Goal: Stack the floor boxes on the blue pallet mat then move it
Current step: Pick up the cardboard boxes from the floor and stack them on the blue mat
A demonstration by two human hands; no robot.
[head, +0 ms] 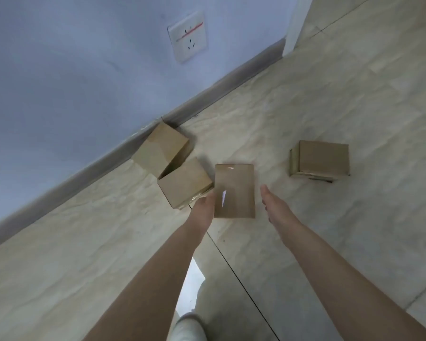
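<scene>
While both arms stretch down to the tiled floor (342, 99), four cardboard boxes lie on it. The first box (161, 148) is far left against the skirting board (89, 173). The second box (185, 182) touches its near corner, the third box (234, 190) lies in the middle, and the fourth box (320, 158) sits well apart on the right. Left hand (203, 207) at the third box's left side: fingers straight, grip open, contact unclear. Right hand (272, 205) just beside its right side: grip open, holding nothing. One wall socket (188, 35) far up, one white shoe (188, 327) at the near edge.
</scene>
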